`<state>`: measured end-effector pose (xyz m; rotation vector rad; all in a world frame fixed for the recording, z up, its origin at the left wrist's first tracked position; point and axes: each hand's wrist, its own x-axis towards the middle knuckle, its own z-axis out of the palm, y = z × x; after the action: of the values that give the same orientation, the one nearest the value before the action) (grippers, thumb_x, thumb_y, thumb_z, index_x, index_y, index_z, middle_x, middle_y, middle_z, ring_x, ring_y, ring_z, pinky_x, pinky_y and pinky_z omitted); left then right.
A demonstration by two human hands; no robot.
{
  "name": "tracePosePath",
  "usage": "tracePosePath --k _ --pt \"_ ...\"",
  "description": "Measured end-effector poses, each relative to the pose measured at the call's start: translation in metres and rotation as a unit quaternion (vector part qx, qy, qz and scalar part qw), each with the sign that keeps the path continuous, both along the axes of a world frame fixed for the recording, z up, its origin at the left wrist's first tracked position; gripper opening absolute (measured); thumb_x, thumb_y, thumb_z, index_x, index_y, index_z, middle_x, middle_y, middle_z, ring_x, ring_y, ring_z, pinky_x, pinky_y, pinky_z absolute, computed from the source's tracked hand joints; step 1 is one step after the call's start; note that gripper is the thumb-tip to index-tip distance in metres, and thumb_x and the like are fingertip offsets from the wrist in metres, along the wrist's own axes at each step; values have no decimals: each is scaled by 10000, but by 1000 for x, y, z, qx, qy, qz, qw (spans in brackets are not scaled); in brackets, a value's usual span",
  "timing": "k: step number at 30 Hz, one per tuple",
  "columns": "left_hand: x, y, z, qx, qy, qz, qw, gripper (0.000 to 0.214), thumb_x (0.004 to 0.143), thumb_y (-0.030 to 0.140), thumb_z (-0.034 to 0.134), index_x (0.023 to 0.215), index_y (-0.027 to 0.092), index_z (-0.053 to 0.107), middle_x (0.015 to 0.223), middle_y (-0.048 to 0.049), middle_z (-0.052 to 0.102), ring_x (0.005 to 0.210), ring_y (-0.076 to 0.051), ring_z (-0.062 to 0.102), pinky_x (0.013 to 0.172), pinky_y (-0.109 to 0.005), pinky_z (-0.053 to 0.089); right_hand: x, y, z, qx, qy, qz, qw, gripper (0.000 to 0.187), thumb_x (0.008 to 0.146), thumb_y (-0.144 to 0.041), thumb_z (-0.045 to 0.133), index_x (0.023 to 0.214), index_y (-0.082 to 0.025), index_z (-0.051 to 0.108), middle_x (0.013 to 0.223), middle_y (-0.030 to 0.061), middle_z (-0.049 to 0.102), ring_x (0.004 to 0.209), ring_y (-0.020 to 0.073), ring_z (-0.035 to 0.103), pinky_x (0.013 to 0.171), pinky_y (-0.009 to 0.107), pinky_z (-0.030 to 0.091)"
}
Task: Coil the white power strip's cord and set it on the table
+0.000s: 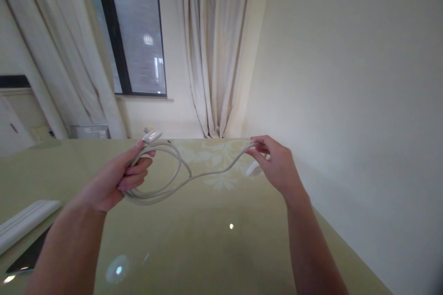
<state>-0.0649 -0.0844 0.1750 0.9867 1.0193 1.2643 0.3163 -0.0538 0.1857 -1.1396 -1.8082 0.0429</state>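
A pale grey cable point(214, 173) runs between my two hands above the table. Several loops of it are wrapped in the closed fingers of my left hand point(129, 175), with a white plug point(152, 136) sticking up past the thumb. My right hand point(273, 161) pinches the cable near its other end between thumb and fingers. Just below that pinch hangs a white connector point(254, 168), partly hidden by the hand. The stretch between the hands sags slightly, and the loops hang open to the right of my left hand.
Beneath my hands is a glossy greenish table point(194, 249) with a pale floral pattern and light reflections. At the left lie a long white object point(27, 221) and a dark flat object point(31, 251). Curtains point(218, 55) and a window point(138, 27) stand behind; a wall point(353, 101) borders the right.
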Motion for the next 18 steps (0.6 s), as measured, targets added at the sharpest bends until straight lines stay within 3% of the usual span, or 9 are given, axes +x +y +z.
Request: tracePosePath --k 2,5,10,14,18 --pt "2 3 -4 -2 -2 -37 999 482 811 626 788 884 170 651 563 126 231 413 -21 90 336 -125 135 0 5 -4 -7 54 63 996 324 958 -503 709 1076 -202 697 1248 119 765 1064 234 764 921 378 619" --pt "11 7 -11 -1 -2 -97 995 482 829 635 772 892 173 648 565 130 225 429 -25 49 337 -128 138 -4 10 -9 31 64 73 995 261 997 -359 639 1185 -192 706 1415 145 690 1160 231 744 1021 423 616" --pt "37 14 -26 -15 38 -196 980 512 893 680 668 892 169 643 572 131 205 461 -45 19 357 -156 90 -17 9 -15 142 29 81 986 537 1049 -148 404 1573 -229 486 1718 141 356 1373 230 637 1166 457 535" --pt "64 12 -40 -10 122 -293 948 556 933 695 608 932 144 687 608 103 246 499 -70 109 407 -197 79 -28 -8 -13 171 63 99 978 531 1100 -189 383 1622 -279 412 1624 108 516 1359 234 647 1168 483 542" --pt "86 7 -46 -5 170 -397 902 593 974 706 526 987 145 719 614 87 271 509 -87 149 433 -241 99 -39 -25 -9 238 129 90 958 464 1103 -213 414 1549 -307 502 1498 95 644 1211 249 743 1040 467 641"
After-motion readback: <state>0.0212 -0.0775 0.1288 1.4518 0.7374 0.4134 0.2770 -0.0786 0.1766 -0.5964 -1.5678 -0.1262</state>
